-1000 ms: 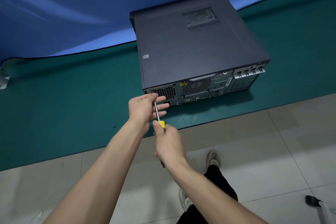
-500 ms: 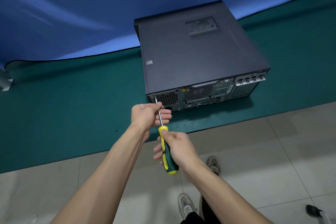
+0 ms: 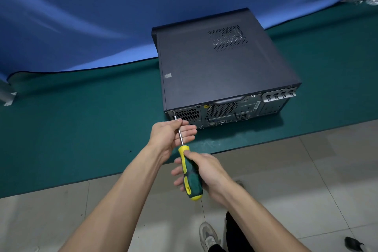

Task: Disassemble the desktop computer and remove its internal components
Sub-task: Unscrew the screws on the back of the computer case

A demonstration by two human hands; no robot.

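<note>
Since a second ago, more of the screwdriver (image 3: pixel 189 174) handle shows in the right hand (image 3: pixel 206 174), which grips it. Left hand (image 3: pixel 169 135) pinches the shaft, tip at the rear-panel corner screw (image 3: pixel 174 111) of the closed computer (image 3: pixel 223 71) lying on the bench (image 3: pixel 81 129). Case-opening step; next, steady turning under pressure.

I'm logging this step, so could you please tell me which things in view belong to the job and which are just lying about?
In use:
- desktop computer
- screwdriver
- left hand steadying its shaft
- right hand on its handle

Lying about:
- blue cloth
- metal bracket
- green mat
</note>
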